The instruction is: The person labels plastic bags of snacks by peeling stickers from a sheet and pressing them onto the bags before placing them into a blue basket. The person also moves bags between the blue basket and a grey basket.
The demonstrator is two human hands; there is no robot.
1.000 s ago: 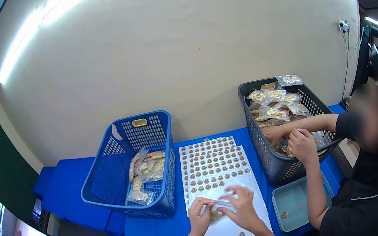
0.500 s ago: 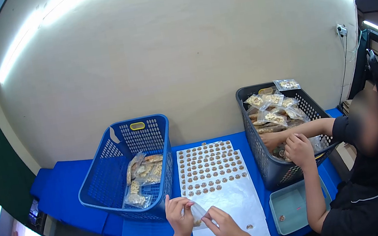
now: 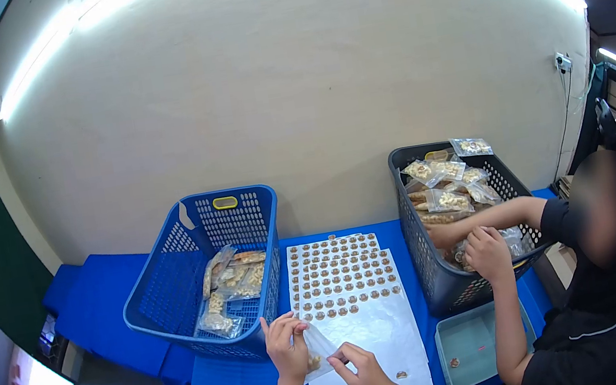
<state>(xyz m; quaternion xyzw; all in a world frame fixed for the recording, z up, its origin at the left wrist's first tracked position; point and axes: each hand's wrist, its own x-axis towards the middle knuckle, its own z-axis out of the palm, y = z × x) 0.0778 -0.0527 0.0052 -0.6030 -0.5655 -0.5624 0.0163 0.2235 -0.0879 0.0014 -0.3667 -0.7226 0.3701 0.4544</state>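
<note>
My left hand (image 3: 286, 347) pinches the top of a small clear snack packet (image 3: 316, 352), held upright over the near edge of the table. My right hand (image 3: 362, 372) grips the packet's lower right corner. Both hands hover beside a white sticker sheet (image 3: 359, 320) carrying rows of round brown stickers; its near half is bare apart from a few loose stickers. A second sticker sheet (image 3: 328, 249) lies under it, farther back.
A blue basket (image 3: 179, 291) at left holds several filled packets. A dark basket (image 3: 449, 283) at right is full of packets; a seated person (image 3: 600, 284) at right has both hands in it. A teal tray (image 3: 474, 343) lies near them. Blue cloth (image 3: 101, 303) covers the table.
My hands lifted the packet off the sticker sheet and carried it left, toward the blue basket. The other person's hands stay in the dark basket.
</note>
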